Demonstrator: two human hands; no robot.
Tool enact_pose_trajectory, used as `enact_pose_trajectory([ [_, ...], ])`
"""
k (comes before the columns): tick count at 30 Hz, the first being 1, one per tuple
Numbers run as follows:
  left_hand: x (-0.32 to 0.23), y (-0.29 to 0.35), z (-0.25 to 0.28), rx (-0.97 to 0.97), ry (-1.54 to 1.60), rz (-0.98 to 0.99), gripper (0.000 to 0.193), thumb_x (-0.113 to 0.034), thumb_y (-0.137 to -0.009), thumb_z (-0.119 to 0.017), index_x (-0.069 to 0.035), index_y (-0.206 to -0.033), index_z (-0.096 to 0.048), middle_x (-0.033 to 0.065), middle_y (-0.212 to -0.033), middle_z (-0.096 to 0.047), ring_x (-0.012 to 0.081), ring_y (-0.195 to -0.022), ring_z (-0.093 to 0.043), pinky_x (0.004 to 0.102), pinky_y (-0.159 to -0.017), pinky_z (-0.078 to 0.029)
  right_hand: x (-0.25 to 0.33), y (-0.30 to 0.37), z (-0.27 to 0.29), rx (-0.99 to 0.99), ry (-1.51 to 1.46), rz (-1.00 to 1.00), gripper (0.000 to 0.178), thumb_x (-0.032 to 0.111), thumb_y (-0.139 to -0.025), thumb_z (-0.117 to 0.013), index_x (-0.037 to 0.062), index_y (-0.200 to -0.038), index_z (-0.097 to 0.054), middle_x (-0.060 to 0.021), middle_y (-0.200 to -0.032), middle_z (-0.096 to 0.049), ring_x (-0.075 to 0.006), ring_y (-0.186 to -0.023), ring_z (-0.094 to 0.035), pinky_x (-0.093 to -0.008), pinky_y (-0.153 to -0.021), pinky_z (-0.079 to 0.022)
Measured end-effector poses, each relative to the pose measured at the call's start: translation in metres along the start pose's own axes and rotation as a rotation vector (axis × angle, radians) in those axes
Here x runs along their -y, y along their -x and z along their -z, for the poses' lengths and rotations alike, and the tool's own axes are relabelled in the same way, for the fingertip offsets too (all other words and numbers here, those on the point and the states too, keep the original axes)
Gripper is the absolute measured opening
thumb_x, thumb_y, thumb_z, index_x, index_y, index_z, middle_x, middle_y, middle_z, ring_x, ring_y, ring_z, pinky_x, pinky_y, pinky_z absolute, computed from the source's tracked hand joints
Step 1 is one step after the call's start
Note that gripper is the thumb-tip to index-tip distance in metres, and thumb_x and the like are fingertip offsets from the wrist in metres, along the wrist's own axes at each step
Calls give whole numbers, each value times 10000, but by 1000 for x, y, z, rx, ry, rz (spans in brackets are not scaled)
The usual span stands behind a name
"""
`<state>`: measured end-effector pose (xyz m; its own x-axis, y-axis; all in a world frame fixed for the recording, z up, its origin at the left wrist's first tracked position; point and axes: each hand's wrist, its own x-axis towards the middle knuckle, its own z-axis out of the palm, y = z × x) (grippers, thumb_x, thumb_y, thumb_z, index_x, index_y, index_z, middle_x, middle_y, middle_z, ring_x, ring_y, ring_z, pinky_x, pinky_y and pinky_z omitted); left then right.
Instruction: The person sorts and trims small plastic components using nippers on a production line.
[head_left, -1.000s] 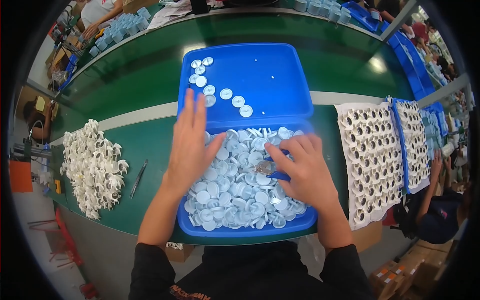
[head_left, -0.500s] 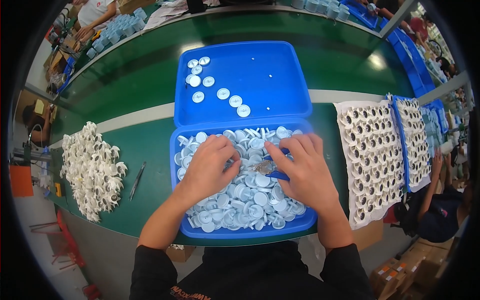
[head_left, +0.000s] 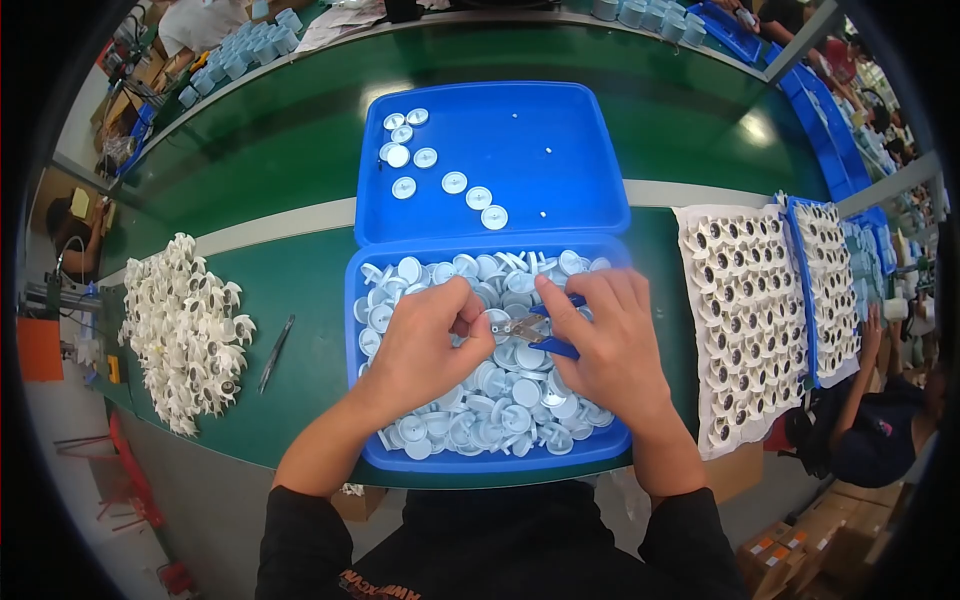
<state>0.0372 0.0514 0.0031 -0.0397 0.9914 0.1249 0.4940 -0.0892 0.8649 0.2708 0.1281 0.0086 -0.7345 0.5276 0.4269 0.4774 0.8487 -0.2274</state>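
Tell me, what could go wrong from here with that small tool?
The blue-handled nippers in the right hand sit close to the left hand, so a slip might nip a finger. The pale blue disc at the left fingertips could drop among the loose discs heaped in the lower blue tray and be hard to pick out.

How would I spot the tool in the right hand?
Find the near blue tray, heaped with pale blue discs. Over it, the right hand holds a plier-like tool pointing toward the left hand. Blue handles and a metal head set it apart from the discs.
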Motion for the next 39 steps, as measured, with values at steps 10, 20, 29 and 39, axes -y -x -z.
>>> enact_pose_trajectory([
  [10, 2, 0, -4, -34, -78, -63, 181, -9, -897, -761, -2, -872, -582, 112, -771, -694, 237, -686, -709, 336, -636, -563, -1, -1, -1, 15, -60, -7, 732, 87, -632, -875, 82, -1343, -703, -74, -1080, -622, -289, -1022, -600, -453, -963, -454],
  [20, 7, 0, -4, 118, 410, -169, 584, -53, -933, -801, -34, -1480, -594, 87, -1242, -734, 155, -909, -676, 308, -871, -559, -10, 5, -14, -3, -595, -260, 633, 16, -694, -808, 71, -1319, -724, -121, -1073, -675, -326, -968, -673, -416, -852, -542],
  [29, -3, -1, -3, 29, 222, -248, 469, -52, -912, -825, 5, -1357, -689, 159, -1171, -764, 235, -877, -748, 324, -765, -597, -6, 3, -14, 54, -721, -290, 617, 13, -738, -784, 57, -1349, -712, -133, -1091, -677, -338, -985, -691, -401, -851, -563],
  [39, -9, 0, -3, 19, 168, -208, 462, -38, -899, -834, 17, -1335, -692, 140, -1084, -744, 214, -846, -740, 320, -736, -568, -6, 5, -19, 55, -730, -281, 663, 25, -765, -784, 65, -1416, -669, -146, -1181, -655, -350, -1057, -675, -404, -888, -558],
])
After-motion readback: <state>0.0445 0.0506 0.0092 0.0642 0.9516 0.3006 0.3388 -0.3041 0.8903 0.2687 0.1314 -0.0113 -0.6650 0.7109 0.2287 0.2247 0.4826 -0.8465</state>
